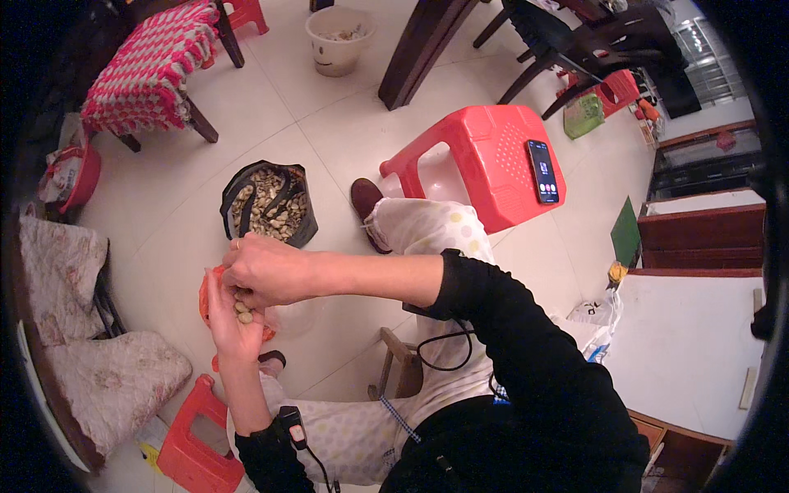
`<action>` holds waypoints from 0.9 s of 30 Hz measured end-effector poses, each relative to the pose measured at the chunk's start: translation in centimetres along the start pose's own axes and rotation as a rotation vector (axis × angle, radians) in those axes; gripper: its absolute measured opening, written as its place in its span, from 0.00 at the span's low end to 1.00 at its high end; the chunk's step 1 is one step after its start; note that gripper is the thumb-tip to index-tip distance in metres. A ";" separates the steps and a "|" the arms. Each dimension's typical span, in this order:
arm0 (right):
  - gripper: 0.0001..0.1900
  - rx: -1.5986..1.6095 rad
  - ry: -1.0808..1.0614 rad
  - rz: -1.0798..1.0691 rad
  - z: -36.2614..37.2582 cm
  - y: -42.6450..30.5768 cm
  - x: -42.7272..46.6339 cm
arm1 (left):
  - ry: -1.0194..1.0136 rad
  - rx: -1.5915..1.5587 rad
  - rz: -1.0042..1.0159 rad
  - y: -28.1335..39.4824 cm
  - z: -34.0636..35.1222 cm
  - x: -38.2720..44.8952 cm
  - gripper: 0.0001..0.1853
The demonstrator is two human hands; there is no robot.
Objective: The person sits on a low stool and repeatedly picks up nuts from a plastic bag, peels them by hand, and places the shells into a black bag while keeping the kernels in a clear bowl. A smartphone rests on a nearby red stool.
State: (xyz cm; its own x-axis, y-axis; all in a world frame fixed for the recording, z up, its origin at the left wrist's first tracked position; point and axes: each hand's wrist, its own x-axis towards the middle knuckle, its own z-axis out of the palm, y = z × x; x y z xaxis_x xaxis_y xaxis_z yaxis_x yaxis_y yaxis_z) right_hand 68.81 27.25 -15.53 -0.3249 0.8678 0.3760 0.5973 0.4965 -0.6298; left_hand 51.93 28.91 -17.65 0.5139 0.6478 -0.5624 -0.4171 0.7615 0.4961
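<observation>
My left hand (pixel 237 336) is turned palm up and cupped, with several pale oval kernels (pixel 244 314) lying in it. Over its fingers, my right hand (pixel 262 268) is bent with its fingertips together. Whether anything sits between those fingertips is hidden. An orange-red plastic bag (pixel 204 299) shows behind and below the left hand, mostly covered. Just beyond the hands, a black bag (pixel 302 231) stands on the floor with its mouth spread. It is filled with light brown nuts or shells (pixel 271 203), and its handles fall across them.
A red plastic stool (pixel 487 160) bearing a phone (pixel 542 171) stands beyond my knee. A whitish bin (pixel 339 46) is at the back. A cloth-covered seat (pixel 151 71) and a quilted cover (pixel 117 382) line the left. Another red stool (pixel 197 437) stands near my left forearm.
</observation>
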 end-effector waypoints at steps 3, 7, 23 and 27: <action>0.12 0.012 0.030 0.023 -0.5 0.1 -0.1 | 0.066 0.016 0.016 -0.4 0.5 0.0 0.22; 0.13 0.179 0.239 0.108 -1.5 0.4 0.0 | 0.062 -0.009 0.086 -0.2 1.0 -0.1 0.18; 0.13 0.838 0.069 0.486 -3.3 -0.6 0.1 | -0.219 -0.015 0.169 0.1 1.5 -0.8 0.08; 0.10 0.825 0.100 0.471 -3.1 -1.0 0.2 | -0.266 -0.012 0.210 0.1 1.9 -1.0 0.08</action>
State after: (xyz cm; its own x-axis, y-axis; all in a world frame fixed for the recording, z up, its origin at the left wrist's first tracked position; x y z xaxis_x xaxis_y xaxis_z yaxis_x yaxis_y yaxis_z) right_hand 70.46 26.93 -12.71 -0.0958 0.9954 -0.0057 -0.0671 -0.0121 -0.9977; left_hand 52.77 28.29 -15.78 0.5926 0.7639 -0.2555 -0.5426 0.6130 0.5743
